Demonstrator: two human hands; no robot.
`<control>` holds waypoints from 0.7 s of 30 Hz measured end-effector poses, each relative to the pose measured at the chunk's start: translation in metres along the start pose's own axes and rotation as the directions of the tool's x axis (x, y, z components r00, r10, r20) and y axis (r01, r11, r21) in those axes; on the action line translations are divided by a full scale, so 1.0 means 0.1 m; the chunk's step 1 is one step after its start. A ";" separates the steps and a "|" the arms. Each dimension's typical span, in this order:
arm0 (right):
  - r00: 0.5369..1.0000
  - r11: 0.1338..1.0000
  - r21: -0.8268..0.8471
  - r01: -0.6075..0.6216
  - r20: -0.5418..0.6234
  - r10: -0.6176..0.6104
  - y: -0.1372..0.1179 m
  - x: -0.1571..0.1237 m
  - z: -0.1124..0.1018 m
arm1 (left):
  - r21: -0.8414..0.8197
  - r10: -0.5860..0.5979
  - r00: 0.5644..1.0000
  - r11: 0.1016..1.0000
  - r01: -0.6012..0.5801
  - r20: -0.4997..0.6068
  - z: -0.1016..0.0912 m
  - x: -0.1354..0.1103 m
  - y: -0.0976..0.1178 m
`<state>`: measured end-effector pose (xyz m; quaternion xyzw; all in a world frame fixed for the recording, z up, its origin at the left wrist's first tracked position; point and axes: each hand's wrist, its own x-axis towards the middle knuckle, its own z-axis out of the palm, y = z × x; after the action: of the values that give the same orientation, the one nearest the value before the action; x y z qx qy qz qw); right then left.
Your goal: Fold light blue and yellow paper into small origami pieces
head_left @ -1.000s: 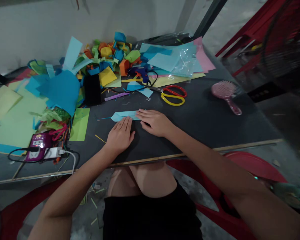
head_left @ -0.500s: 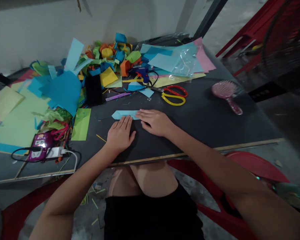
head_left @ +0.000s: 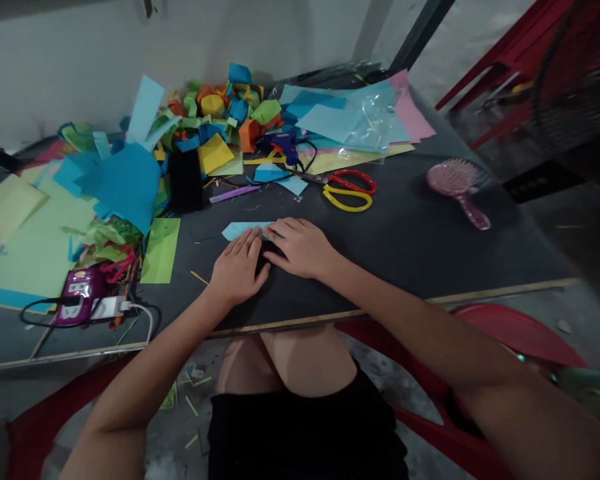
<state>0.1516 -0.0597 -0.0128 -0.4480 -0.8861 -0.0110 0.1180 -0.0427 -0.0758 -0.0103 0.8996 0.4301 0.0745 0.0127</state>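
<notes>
A folded light blue paper strip (head_left: 236, 229) lies on the dark table (head_left: 405, 233) in front of me. My left hand (head_left: 239, 267) rests flat on the table with its fingertips on the strip's near edge. Beside it, my right hand (head_left: 303, 247) lies palm down, fingers stretched over the strip's right end and covering it. Both hands press on the paper; neither grips it.
Red and yellow scissors (head_left: 349, 189) lie behind my right hand. A pink hairbrush (head_left: 457, 187) is at the right. A heap of coloured paper scraps (head_left: 215, 120) and sheets fills the back and left. A purple power strip (head_left: 83, 293) with cables sits near the front edge.
My left hand slid forward onto the strip's near edge, and my right hand shifted left, so both hands are now closer together and cover more of the paper.
</notes>
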 end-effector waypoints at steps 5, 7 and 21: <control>0.999 0.997 0.056 0.054 0.001 -0.054 0.04 -0.09 0.03 | -0.024 0.002 0.999 1.000 -0.001 0.039 -0.01 0.00 -0.02; 0.997 0.994 0.082 0.078 0.013 -0.079 0.06 -0.13 0.05 | -0.030 0.003 0.998 1.000 -0.001 0.062 -0.02 0.00 -0.02; 0.986 0.987 0.090 0.133 0.085 -0.141 0.29 -0.43 -0.06 | 0.060 -0.124 0.990 0.991 0.120 0.064 -0.08 -0.06 -0.03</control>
<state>0.2004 -0.0765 -0.0193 -0.3807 -0.9190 0.0389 0.0951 -0.0499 -0.0786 -0.0030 0.8736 0.4857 0.0312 0.0063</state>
